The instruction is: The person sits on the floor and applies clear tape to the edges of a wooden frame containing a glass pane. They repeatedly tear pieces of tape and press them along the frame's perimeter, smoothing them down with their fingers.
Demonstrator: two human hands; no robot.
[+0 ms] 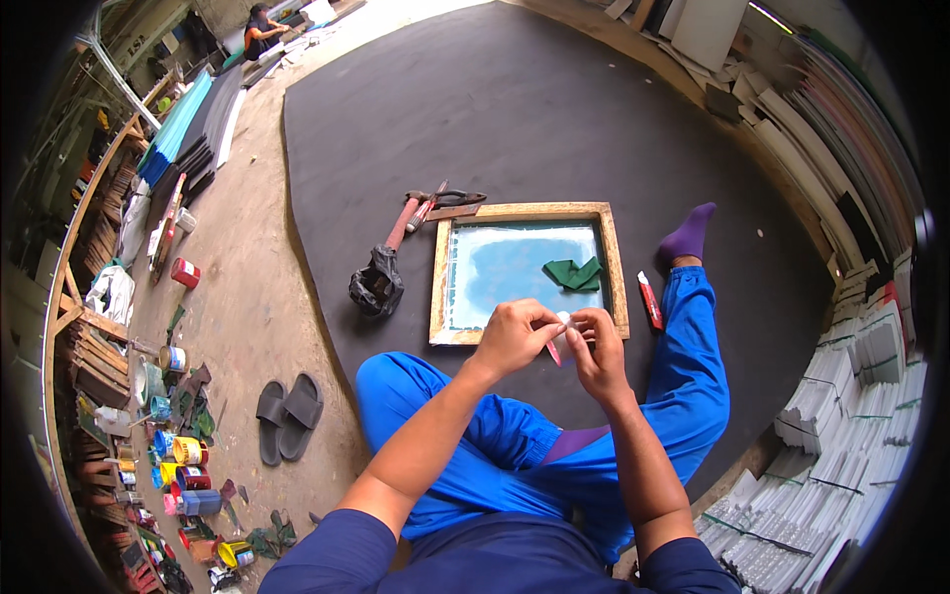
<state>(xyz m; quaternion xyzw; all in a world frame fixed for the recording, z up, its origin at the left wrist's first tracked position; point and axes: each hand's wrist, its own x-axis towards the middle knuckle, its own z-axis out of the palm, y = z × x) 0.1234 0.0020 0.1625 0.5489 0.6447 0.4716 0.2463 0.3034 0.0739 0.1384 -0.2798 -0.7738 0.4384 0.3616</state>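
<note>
My left hand (517, 335) and my right hand (597, 354) meet over the near edge of a wooden-framed screen (618, 282). Their fingertips pinch a small white and pink piece (564, 318) between them; its exact kind is too small to make out. The screen lies flat, with a blue-and-white mesh inside its frame. A folded dark green cloth (574, 274) rests on the mesh, just beyond my right hand. Right of the frame, beside my outstretched leg, lies a red and white utility knife (650, 301).
At the frame's upper left lie a hammer (402, 220) and a crumpled black plastic bag (377, 283). Grey sandals (288, 418) sit on the floor to the left, past the dark mat (396, 109). Paint cans (190, 451) crowd the far left; white bundles (821, 495) are stacked at right.
</note>
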